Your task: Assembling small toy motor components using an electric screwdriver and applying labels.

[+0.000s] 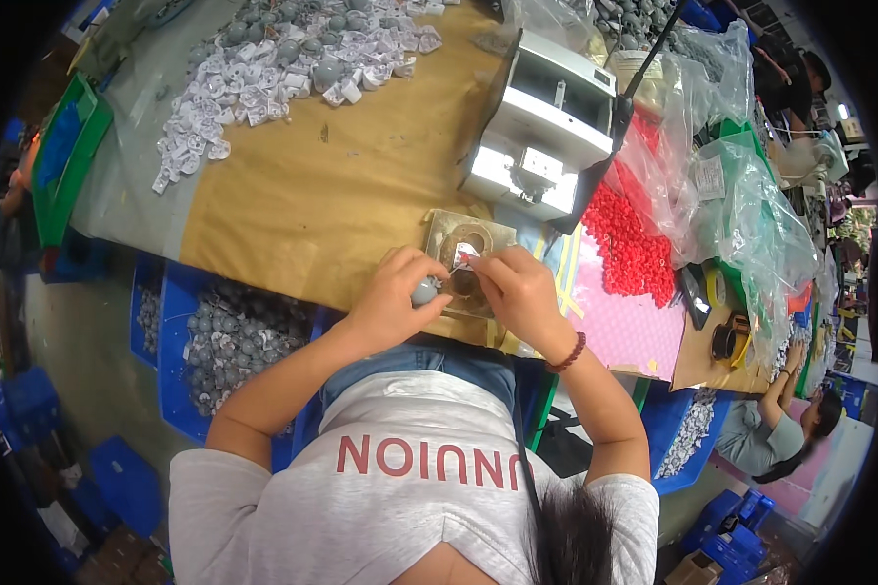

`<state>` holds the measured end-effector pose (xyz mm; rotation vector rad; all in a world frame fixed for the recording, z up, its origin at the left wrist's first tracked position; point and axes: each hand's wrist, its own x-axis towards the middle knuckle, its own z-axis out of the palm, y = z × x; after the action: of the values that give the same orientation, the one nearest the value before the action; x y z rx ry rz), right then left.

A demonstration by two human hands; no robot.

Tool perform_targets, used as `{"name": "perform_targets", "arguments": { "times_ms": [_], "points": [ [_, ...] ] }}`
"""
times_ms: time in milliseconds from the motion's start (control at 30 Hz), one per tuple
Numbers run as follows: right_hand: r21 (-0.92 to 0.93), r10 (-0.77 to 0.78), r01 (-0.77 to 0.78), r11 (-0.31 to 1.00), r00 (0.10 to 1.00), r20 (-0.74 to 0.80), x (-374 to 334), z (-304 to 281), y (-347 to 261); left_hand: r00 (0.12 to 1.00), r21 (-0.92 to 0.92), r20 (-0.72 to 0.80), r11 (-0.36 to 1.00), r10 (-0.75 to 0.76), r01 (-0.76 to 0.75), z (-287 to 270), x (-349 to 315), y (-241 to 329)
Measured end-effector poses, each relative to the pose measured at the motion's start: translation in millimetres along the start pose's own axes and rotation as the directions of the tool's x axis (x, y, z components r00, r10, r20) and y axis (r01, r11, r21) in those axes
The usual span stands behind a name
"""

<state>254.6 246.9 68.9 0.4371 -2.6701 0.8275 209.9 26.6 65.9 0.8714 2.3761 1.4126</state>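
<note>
In front of my body lies a square metal fixture block with a rounded recess. My left hand is curled at its left side, fingers closed on a round grey plastic piece. My right hand reaches in from the other side, thumb and forefinger pinched over the recess. By those fingertips sit a small white plastic part and a bit of red; the fingers partly hide them. I cannot make out exactly what the right fingertips grip.
Many white and grey parts are heaped at the far left. A white press-like machine stands beyond the fixture. Red parts are piled at right, near clear plastic bags. Blue bins sit below the table edge. Another person works at far right.
</note>
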Motion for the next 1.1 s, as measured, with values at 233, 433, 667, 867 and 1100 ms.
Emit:
{"name": "perform_targets", "arguments": {
  "times_ms": [233,433,667,867,1100],
  "points": [
    [-0.125,-0.113,0.132,0.983,0.983,0.145,3,2,5,0.996,0.076,0.022,0.993,0.085,-0.086,10,0,-5],
    [-0.162,-0.185,0.222,0.962,0.959,0.215,7,-2,7,0.993,0.150,0.048,0.982,0.105,-0.111,4,5,-5],
    [-0.083,-0.302,0.330,0.940,0.922,0.241,8,-5,23,0.985,0.255,0.076,0.952,0.152,-0.166,2,7,-1],
    [-0.059,-0.184,0.191,0.980,0.977,0.108,3,4,22,0.995,0.105,-0.018,0.990,0.097,-0.094,1,13,2],
    [0.622,0.390,-0.491,0.610,0.869,0.303,8,-4,16,0.990,-0.200,0.143,0.979,-0.003,0.032,-1,30,-3]
  ]
}}
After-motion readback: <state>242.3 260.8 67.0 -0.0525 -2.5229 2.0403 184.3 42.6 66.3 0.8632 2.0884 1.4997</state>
